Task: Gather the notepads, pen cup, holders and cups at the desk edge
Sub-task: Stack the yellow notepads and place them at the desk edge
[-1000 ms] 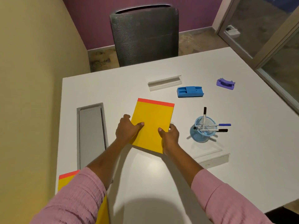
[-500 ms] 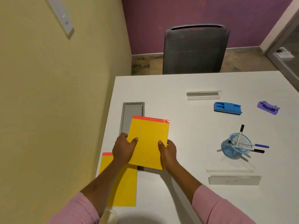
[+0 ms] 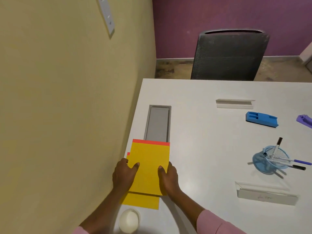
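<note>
A yellow notepad [image 3: 149, 164] with a red top strip is held at its lower corners by my left hand [image 3: 124, 174] and my right hand [image 3: 168, 179]. It hovers over or rests on a second yellow notepad [image 3: 141, 200] at the desk's left edge, covering most of it. A white cup [image 3: 129, 220] stands just below the pads. A light blue mesh pen cup [image 3: 268, 160] with pens is at the right. Two clear holders [image 3: 266, 193] [image 3: 234, 103], a blue holder [image 3: 261, 119] and a purple holder [image 3: 304, 120] lie on the white desk [image 3: 202, 132].
A grey recessed cable tray [image 3: 157, 124] sits in the desk behind the notepads. The yellow wall [image 3: 67, 98] runs close along the desk's left edge. A dark mesh chair [image 3: 229, 56] stands at the far side.
Both hands have carried the notepad left and toward me, from the cable tray to a spot over the second pad. The view has swung left, bringing the white cup into sight.
</note>
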Tool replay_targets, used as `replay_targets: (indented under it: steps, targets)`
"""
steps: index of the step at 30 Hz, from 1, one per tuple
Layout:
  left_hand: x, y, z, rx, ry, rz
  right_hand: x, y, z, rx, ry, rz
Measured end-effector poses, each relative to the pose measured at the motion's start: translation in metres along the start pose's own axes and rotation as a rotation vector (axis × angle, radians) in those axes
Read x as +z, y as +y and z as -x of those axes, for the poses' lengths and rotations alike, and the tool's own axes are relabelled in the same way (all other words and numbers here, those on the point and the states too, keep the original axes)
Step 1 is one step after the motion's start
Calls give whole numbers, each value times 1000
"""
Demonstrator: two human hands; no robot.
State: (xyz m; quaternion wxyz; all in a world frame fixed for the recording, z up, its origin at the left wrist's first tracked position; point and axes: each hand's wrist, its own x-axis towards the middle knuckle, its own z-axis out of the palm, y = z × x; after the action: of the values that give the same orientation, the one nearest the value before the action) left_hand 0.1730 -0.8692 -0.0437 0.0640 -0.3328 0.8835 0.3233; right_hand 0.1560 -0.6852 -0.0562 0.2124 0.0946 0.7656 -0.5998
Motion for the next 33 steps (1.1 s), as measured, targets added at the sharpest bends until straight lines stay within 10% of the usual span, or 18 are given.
replay_targets:
  steps: [33]
  targets:
    - [17,-45,12,-95,-118,-211,36,38,26,99,-5,451]
